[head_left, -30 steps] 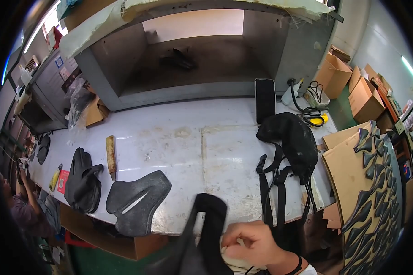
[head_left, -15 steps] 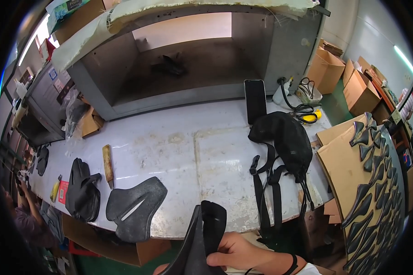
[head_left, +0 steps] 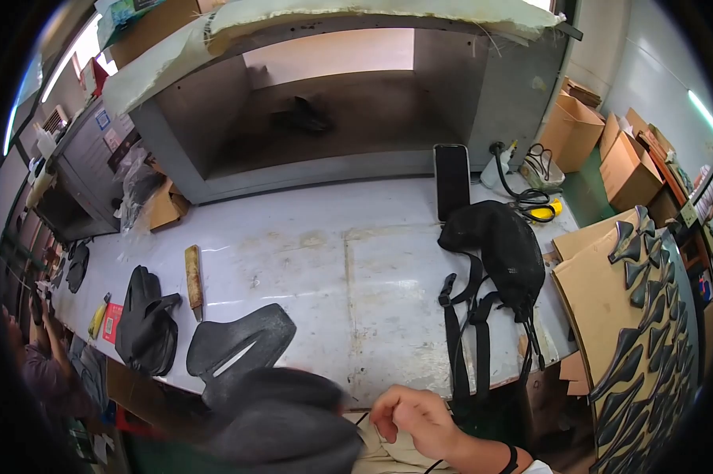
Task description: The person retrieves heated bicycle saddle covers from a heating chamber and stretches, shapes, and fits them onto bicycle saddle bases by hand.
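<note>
Handling step, as I read it: a black moulded piece is up off the surface, in front of its near edge, left of centre. Outline badly blurred, so likely in motion; face and slot can't be read.

Right hand: just right of the piece, a gap between them. Grip half-curled and slack, nothing seen between fingers and thumb. Left hand: not made out, perhaps behind the piece; its grip I cannot tell.

The piece overlaps, in view, the near end of a slotted black panel lying flat by the near edge; touching or above it, cannot tell. Wooden-handled tool farther in, just beyond the panel. Black pouch by the near left corner; black bag toward the right edge, straps trailing to the near edge.

Judgement: any two-handed hold calls for the right fingers to open, cross the gap and close on the piece's right side, keeping it off the panel.
</note>
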The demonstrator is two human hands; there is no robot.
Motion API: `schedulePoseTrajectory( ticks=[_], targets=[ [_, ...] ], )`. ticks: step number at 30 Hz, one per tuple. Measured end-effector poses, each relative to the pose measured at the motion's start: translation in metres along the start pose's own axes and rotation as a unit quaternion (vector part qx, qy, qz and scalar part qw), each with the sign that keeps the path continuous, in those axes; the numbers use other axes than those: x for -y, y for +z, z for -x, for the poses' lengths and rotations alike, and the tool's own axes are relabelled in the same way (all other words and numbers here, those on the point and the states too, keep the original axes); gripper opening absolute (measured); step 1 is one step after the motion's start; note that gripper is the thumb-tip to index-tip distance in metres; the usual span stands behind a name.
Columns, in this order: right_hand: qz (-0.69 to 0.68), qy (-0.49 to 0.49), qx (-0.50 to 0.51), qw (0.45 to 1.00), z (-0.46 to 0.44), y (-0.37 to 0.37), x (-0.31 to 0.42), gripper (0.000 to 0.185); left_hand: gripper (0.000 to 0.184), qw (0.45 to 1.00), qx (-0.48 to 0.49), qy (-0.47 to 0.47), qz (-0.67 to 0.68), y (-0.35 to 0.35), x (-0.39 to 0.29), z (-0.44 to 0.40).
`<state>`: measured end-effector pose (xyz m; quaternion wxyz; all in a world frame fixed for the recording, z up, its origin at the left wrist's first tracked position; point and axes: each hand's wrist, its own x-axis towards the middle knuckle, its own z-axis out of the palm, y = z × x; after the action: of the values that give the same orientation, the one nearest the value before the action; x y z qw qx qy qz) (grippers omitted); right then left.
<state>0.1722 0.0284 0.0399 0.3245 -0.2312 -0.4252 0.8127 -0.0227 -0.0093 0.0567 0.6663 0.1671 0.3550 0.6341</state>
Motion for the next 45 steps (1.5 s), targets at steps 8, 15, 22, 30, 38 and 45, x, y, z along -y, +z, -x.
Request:
schedulePoseTrajectory(
  ticks=[8, 15, 22, 30, 38, 45],
  targets=[
    [0.146, 0.0, 0.046, 0.988, -0.006, 0.009, -0.006, 0.035, 0.06, 0.982, -0.067, -0.069, -0.163, -0.01, -0.004, 0.006],
    [0.269, -0.028, -0.046, 0.962, -0.018, 0.029, 0.013, 0.03, 0.084, 0.963, -0.084, 0.093, -0.24, 0.012, 0.014, 0.02],
    [0.409, -0.255, -0.135, 0.866, -0.023, 0.052, 0.017, 0.023, 0.067, 0.996, -0.044, 0.078, 0.003, 0.046, 0.011, 0.037],
    [0.239, -0.068, -0.121, 0.961, -0.016, 0.039, 0.022, 0.018, 0.05, 0.986, 0.011, 0.092, -0.141, 0.049, -0.004, 0.029],
    [0.353, -0.114, -0.105, 0.923, -0.025, 0.035, 0.026, 0.021, 0.041, 0.946, -0.054, -0.051, -0.315, 0.021, -0.013, 0.046],
    [0.081, 0.083, -0.023, 0.993, -0.028, 0.031, 0.002, 0.024, 0.037, 0.887, -0.114, -0.089, -0.439, 0.015, -0.007, 0.056]
  ],
)
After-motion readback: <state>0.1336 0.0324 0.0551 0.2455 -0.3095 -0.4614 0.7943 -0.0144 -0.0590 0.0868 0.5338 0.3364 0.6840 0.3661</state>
